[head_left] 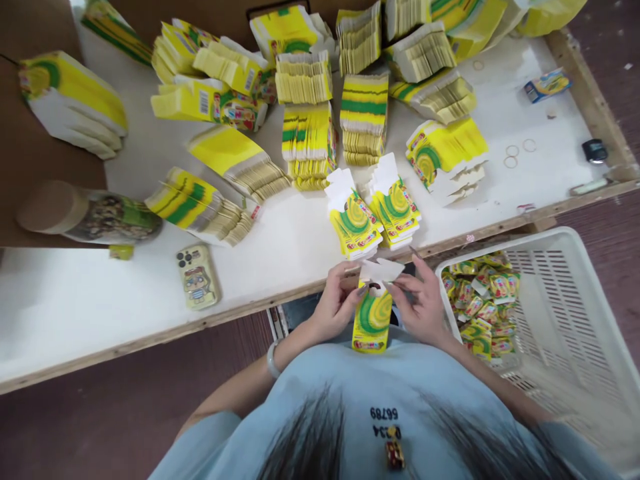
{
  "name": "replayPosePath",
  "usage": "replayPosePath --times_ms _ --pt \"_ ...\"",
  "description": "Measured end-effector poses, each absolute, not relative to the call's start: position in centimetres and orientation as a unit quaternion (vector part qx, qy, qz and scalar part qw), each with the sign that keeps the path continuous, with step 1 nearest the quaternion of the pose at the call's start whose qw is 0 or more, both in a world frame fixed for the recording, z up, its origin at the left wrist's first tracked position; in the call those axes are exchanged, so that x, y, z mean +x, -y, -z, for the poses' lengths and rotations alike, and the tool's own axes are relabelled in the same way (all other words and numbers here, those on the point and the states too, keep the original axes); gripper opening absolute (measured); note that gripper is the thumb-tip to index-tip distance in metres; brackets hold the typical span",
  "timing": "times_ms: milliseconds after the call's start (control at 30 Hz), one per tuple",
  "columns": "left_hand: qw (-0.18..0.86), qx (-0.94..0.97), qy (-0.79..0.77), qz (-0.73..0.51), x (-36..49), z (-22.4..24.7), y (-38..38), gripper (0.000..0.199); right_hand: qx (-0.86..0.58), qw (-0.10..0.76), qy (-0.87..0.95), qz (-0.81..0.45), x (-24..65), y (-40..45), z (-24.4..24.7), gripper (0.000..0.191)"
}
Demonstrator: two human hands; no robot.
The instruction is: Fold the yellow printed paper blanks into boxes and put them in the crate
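Between my two hands, in front of my blue shirt, is a yellow and green box (373, 320) with its white top flaps raised. My left hand (339, 301) pinches the box's left upper edge, thumb on the front. On the other side, my right hand (419, 300) has its fingers closed at the right upper edge and the flap. Just beyond my hands, two small piles of flat cartons, a left pile (354, 223) and a right pile (396, 212), lie near the table's front edge with white flaps pointing away.
Bundles of flat cartons (310, 140) cover the back of the white table (280, 250). A phone (197, 277) and a jar (110, 217) are at the left. At the right stands a white basket (575, 300) holding several small filled boxes (483, 300).
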State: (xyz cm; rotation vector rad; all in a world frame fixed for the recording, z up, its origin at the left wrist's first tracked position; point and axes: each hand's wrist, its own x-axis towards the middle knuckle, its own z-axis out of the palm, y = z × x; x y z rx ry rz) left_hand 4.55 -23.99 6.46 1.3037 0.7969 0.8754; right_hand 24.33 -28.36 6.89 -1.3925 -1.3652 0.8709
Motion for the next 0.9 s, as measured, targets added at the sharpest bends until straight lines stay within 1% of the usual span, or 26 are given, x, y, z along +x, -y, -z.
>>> replayPosePath --times_ms 33,67,133,200,267,333,400,500,567,667,767,833,900 --pt "0.637 0.570 -0.349 -0.383 4.5 -6.4 24.1 0.054 -0.546 0.474 0.600 -0.342 24.8 28.4 -6.8 0.027" --pt "0.644 0.570 -0.350 -0.371 4.4 -6.5 24.1 0.058 -0.513 0.466 0.638 -0.335 25.3 28.4 -6.8 0.031" --pt "0.664 0.569 -0.357 -0.327 4.2 -6.8 23.9 0.061 -0.450 0.449 0.684 -0.357 26.3 28.2 -7.0 0.045" --pt "0.668 0.573 -0.372 -0.297 4.0 -7.3 23.5 0.058 -0.441 0.437 0.668 -0.409 26.6 28.0 -7.4 0.054" --pt "0.649 0.588 -0.379 -0.298 4.0 -7.7 23.1 0.047 -0.477 0.417 0.600 -0.488 26.2 27.9 -7.7 0.047" --pt "0.630 0.605 -0.378 -0.307 4.0 -7.9 22.8 0.042 -0.493 0.405 0.519 -0.569 25.4 27.9 -7.9 0.041" --pt "0.622 0.614 -0.376 -0.307 4.1 -7.9 22.7 0.043 -0.474 0.414 0.462 -0.624 24.7 27.9 -8.1 0.038" --pt "0.619 0.618 -0.378 -0.302 4.1 -7.7 22.8 0.046 -0.461 0.420 0.427 -0.655 24.6 27.7 -8.6 0.036" --pt "0.609 0.625 -0.380 -0.306 4.1 -7.4 23.0 0.045 -0.465 0.413 0.416 -0.664 24.8 27.6 -8.9 0.038" --pt "0.566 0.652 -0.383 -0.329 4.3 -6.8 23.7 0.046 -0.456 0.400 0.411 -0.680 25.0 27.6 -8.8 0.043" --pt "0.511 0.696 -0.361 -0.352 4.7 -6.3 23.0 0.058 -0.467 0.398 0.429 -0.663 25.2 27.6 -8.1 0.043" --pt "0.441 0.739 -0.352 -0.367 5.1 -6.1 20.6 0.059 -0.515 0.404 0.462 -0.599 26.6 27.7 -7.8 0.040" --pt "0.325 0.775 -0.384 -0.381 5.5 -5.9 16.5 0.054 -0.570 0.410 0.486 -0.520 29.6 27.9 -8.0 0.035"
